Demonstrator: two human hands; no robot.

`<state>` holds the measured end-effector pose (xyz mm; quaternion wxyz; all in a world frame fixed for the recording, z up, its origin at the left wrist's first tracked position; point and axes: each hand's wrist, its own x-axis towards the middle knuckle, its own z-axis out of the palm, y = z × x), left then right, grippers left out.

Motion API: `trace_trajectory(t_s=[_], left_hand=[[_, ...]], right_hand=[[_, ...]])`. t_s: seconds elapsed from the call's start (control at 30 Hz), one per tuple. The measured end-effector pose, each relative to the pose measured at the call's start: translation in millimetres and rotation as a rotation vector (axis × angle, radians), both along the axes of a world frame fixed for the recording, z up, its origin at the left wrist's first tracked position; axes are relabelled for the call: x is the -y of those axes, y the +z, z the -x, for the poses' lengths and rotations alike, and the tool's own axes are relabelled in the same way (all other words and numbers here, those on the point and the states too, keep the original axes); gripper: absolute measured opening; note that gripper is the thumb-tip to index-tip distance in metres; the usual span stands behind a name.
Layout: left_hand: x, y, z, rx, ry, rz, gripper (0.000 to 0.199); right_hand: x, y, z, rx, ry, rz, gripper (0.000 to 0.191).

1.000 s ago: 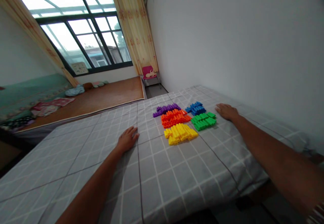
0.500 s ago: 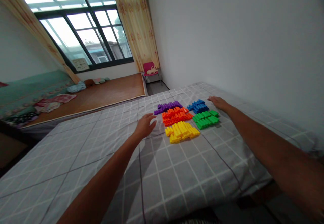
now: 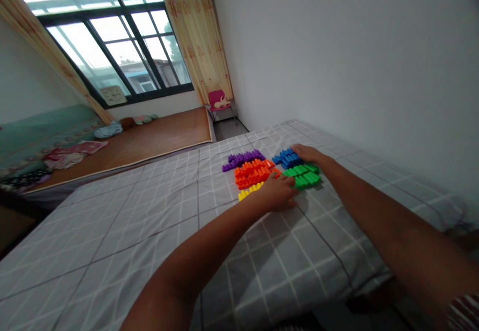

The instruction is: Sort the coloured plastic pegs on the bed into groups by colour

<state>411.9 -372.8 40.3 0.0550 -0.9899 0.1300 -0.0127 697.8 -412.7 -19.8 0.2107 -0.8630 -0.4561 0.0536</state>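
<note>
Several small plastic tube-like pieces lie in heaps sorted by colour on the checked grey bedsheet [image 3: 160, 211]. My left hand [image 3: 279, 193] is stretched over the yellow pieces [image 3: 249, 191] and covers most of them. Its fingers are apart and reach to the near edge of the green pieces [image 3: 303, 175]. At the far right, my right hand [image 3: 309, 154] rests against the blue pieces [image 3: 288, 158], with its fingers extended beside them. Orange pieces [image 3: 252, 172] lie just beyond my left hand, and purple pieces [image 3: 243, 159] lie behind those.
A white wall [image 3: 337, 62] runs along the right side of the bed. Farther off are a low brown platform [image 3: 168, 131] with cloths on it, a pink chair [image 3: 216, 97] and a window [image 3: 123, 47] with yellow curtains [image 3: 194, 37].
My left hand has moved right, from beside the orange pieces to over the yellow ones. My right hand has come left to the blue pieces. The view has shifted slightly.
</note>
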Motion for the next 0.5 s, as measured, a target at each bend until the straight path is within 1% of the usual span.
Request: trace_trajectory(t_s=[0.1, 0.23, 0.37, 0.43, 0.5], left_hand=[[4, -1.1, -7, -0.021, 0.027, -0.022, 0.038], [2, -10.0, -6, -0.034, 0.078, -0.022, 0.038], [-4, -21.4, 2, 0.023, 0.106, -0.028, 0.039], [-10, -22.7, 9, 0.046, 0.108, -0.030, 0.036], [-18, -20.3, 19, 0.043, 0.119, -0.041, 0.034]], right_hand=[[-11, 1.0, 5, -0.004, 0.052, 0.059, 0.061], [-23, 0.8, 14, 0.013, 0.030, 0.076, 0.068], [-34, 3.8, 28, -0.007, 0.061, 0.085, 0.066], [-41, 5.9, 37, -0.025, 0.101, 0.099, 0.064], [-50, 7.9, 47, -0.045, 0.146, 0.108, 0.062]])
